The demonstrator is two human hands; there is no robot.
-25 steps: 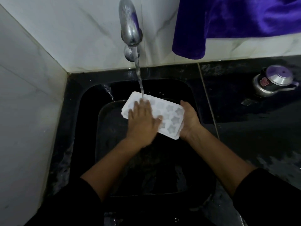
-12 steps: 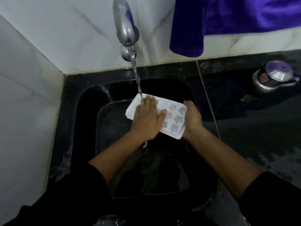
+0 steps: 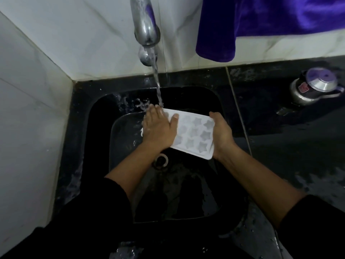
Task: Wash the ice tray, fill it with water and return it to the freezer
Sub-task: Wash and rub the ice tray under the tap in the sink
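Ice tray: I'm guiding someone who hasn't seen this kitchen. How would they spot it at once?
Find the black sink in the corner of the white walls, under the running tap. The ice tray is held over it, left hand flat on top, right hand gripping its end. Nothing else there is white with star-shaped cells.

I am losing the left end of the ice tray [image 3: 194, 133] under the left hand [image 3: 158, 128], which is lying flat over those cells. Splashing water is blurring its fingertips [image 3: 155, 109]. The right hand [image 3: 222, 133] is gripping the tray's right end, its fingers hiding beneath. The left forearm is covering part of the drain [image 3: 163, 162]. The top edge is cutting off the tap [image 3: 145, 28] and the purple cloth [image 3: 261, 25]. The metal pot [image 3: 313, 88] is showing a red label too small for me to read.
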